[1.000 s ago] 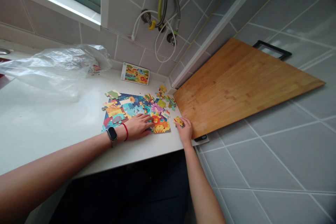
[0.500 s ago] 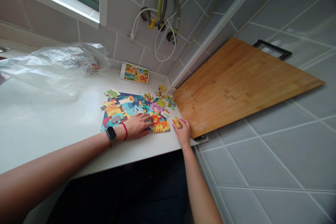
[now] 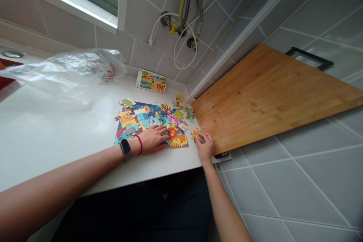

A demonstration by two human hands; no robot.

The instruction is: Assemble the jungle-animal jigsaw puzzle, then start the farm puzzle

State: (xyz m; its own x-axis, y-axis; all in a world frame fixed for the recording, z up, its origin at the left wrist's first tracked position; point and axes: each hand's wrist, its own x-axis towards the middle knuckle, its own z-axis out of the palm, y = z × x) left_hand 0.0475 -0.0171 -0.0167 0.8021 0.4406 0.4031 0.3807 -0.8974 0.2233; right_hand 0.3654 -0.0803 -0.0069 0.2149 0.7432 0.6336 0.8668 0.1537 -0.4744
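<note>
My left hand (image 3: 154, 138) lies flat with its fingers stretched over a colourful animal jigsaw puzzle (image 3: 179, 143), touching joined pieces near an orange lion. Right of the puzzle, my right hand (image 3: 205, 146) is closed, pinching a yellow puzzle piece (image 3: 195, 134) between thumb and fingers. Part of that piece is hidden by the fingers. Loose puzzle pieces (image 3: 189, 113) lie between the puzzle and a wooden board. A green and cream piece (image 3: 127, 103) sits at the puzzle's upper left corner. Under the pieces, a dark blue printed base shows in places.
A picture card or box (image 3: 151, 81) with the animal scene lies near the back wall. On the left is a crumpled clear plastic bag (image 3: 76, 75). A large wooden board (image 3: 269, 102) leans at the right. Hoses and a white cable (image 3: 175, 51) hang on the tiled wall.
The view has shifted, so everything sits slightly further right. My right hand has turned a little around the yellow piece. My left hand stays resting on the puzzle.
</note>
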